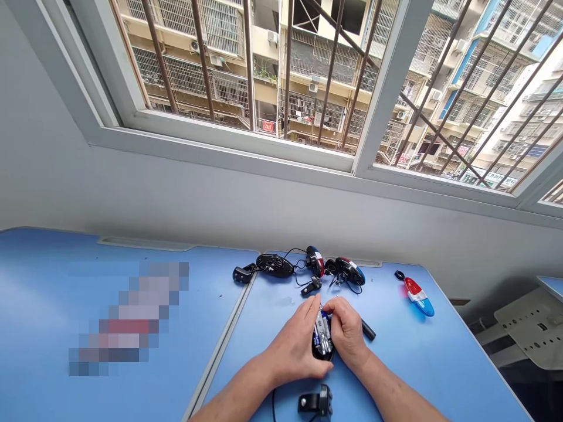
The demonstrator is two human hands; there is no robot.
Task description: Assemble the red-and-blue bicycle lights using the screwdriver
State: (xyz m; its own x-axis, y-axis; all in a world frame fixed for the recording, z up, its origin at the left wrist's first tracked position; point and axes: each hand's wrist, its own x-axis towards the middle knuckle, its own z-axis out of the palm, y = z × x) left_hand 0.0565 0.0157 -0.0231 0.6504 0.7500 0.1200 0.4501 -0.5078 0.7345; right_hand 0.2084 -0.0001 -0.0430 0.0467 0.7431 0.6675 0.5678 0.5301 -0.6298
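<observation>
My left hand [294,340] wraps round the left side of a black oval electronic unit [323,354], its thumb at the lower end. Blue-and-silver batteries [322,331] show inside the unit's uncovered compartment. My right hand [349,328] is closed against the upper right of the unit, thumb and forefinger pinched close to the batteries; what lies between those fingertips is hidden. A black rod-like thing [368,330] sticks out beyond the right hand, mostly covered by it. Nearer to me lies a black clamp with buttons [315,402] and a cable.
At the back lie several similar units: one black [275,265], one red, white and blue [315,261], another [350,271], with cables and clamps. A red-and-blue translucent cover [419,296] lies right. A pixelated patch [132,316] hides something left. Barred windows [246,126] stand behind the blue tables [461,363].
</observation>
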